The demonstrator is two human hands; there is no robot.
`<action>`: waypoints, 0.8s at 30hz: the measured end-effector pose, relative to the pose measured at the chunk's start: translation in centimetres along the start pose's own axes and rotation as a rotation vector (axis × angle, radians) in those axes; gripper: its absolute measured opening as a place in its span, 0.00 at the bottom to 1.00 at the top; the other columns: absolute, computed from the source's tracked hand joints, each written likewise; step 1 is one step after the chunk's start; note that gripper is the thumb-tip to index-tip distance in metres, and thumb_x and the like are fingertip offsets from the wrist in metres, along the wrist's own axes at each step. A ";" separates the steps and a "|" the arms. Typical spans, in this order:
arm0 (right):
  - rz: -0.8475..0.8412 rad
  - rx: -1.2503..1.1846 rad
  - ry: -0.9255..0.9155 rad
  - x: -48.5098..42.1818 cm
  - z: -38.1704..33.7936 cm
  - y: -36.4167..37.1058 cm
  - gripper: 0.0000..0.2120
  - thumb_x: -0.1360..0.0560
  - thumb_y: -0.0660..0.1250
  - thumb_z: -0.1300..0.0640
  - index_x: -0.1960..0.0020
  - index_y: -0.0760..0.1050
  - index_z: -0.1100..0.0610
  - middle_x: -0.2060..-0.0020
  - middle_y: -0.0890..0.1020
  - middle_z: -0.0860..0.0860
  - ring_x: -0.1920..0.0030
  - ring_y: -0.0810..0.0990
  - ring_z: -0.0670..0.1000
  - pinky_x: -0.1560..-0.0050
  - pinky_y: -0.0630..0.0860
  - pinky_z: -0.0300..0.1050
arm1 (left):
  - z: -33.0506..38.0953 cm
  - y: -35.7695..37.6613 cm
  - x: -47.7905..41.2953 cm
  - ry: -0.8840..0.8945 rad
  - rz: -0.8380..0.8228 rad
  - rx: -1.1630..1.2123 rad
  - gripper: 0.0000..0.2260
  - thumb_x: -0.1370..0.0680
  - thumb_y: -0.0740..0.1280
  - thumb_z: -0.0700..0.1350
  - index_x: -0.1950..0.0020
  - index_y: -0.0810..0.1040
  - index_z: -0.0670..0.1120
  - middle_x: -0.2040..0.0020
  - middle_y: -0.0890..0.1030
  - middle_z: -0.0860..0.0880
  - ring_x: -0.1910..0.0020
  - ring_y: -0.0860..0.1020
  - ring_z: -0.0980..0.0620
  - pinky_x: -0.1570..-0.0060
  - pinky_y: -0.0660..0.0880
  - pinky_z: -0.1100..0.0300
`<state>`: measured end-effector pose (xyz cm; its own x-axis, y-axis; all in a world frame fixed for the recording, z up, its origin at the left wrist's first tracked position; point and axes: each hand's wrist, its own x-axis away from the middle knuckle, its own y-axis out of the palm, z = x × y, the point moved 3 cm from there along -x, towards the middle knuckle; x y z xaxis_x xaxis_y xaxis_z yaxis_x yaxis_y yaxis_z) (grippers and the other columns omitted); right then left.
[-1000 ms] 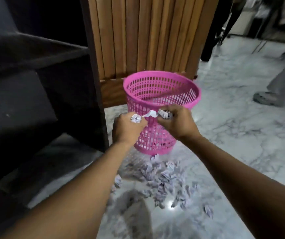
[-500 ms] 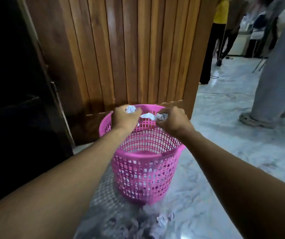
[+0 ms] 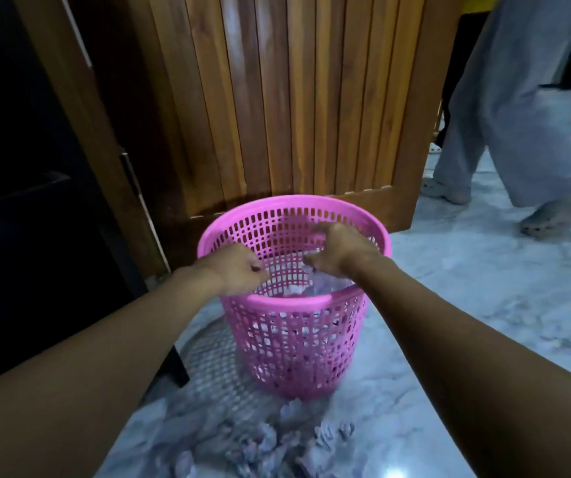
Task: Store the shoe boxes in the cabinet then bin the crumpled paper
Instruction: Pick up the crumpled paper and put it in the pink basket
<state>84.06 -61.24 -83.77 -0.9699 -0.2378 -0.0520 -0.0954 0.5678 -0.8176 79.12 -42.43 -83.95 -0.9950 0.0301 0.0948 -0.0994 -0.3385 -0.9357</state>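
Note:
A pink mesh waste basket (image 3: 291, 301) stands on the marble floor in front of a slatted wooden door. My left hand (image 3: 237, 269) hovers over the basket's left rim, fingers loosely curled and pointing down, with no paper showing in it. My right hand (image 3: 341, 251) is above the basket's middle, fingers spread downward and holding nothing. White crumpled paper (image 3: 296, 288) lies inside the basket below both hands. A heap of more crumpled paper (image 3: 270, 443) lies on the floor just in front of the basket.
The dark cabinet (image 3: 25, 208) fills the left side, its wooden door (image 3: 277, 98) swung open behind the basket. A person in grey trousers (image 3: 518, 115) walks across the marble floor (image 3: 484, 288) at the right.
Both hands held crumpled paper over the basket; now they have let go, and the paper lies inside. The person at the right has stepped closer.

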 end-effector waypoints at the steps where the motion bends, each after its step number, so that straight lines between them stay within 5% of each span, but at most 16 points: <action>1: -0.017 0.022 0.001 0.4 -0.3 0.0 0.25 0.28 0.74 0.51 0.32 0.73 0.42 0.43 0.83 0.47 0.52 0.83 0.51 0.46 0.81 0.52 | -0.1 -0.1 1.1 0.030 0.049 0.025 0.14 0.22 0.67 0.52 0.63 0.81 0.45 0.62 0.82 0.49 0.59 0.80 0.49 0.55 0.77 0.56; 8: 0.057 0.138 0.015 5.3 -2.4 0.8 0.14 0.24 0.67 0.41 0.44 0.81 0.46 0.50 0.85 0.46 0.57 0.83 0.48 0.51 0.81 0.48 | -1.5 0.8 6.6 0.171 0.308 0.170 0.16 0.22 0.64 0.58 0.59 0.83 0.48 0.62 0.81 0.50 0.61 0.79 0.51 0.60 0.78 0.49; 11: 0.212 0.252 0.010 9.1 -2.6 1.9 0.17 0.23 0.63 0.39 0.43 0.81 0.48 0.47 0.85 0.48 0.49 0.83 0.52 0.40 0.75 0.49 | -1.8 2.1 8.4 0.174 0.418 0.160 0.15 0.21 0.63 0.57 0.46 0.83 0.49 0.46 0.78 0.51 0.45 0.75 0.51 0.44 0.74 0.53; 13: 0.405 0.255 -0.029 12.0 -2.5 3.0 0.19 0.22 0.61 0.41 0.39 0.80 0.49 0.38 0.81 0.49 0.37 0.77 0.53 0.29 0.63 0.54 | -2.2 3.4 9.4 0.134 0.456 0.161 0.18 0.21 0.63 0.57 0.35 0.78 0.51 0.32 0.71 0.48 0.31 0.68 0.47 0.32 0.68 0.51; 17: 0.643 0.110 -0.046 18.1 -0.8 7.4 0.20 0.24 0.63 0.42 0.37 0.79 0.50 0.34 0.77 0.51 0.32 0.73 0.53 0.25 0.56 0.61 | -2.4 6.9 12.1 0.137 0.602 0.250 0.25 0.22 0.65 0.55 0.26 0.69 0.49 0.23 0.61 0.45 0.25 0.62 0.44 0.28 0.65 0.48; 24: 0.494 0.150 0.170 28.1 7.4 17.5 0.24 0.27 0.62 0.37 0.40 0.80 0.51 0.40 0.81 0.54 0.37 0.77 0.54 0.36 0.70 0.61 | -5.1 16.9 16.4 0.027 0.309 0.303 0.25 0.23 0.63 0.57 0.28 0.70 0.49 0.35 0.73 0.43 0.35 0.72 0.42 0.41 0.74 0.47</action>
<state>56.81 -63.82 -103.83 -0.9151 0.1666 -0.3673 0.4017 0.4584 -0.7928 61.11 -42.86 -99.97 -0.9780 -0.0924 -0.1872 0.2049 -0.5962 -0.7762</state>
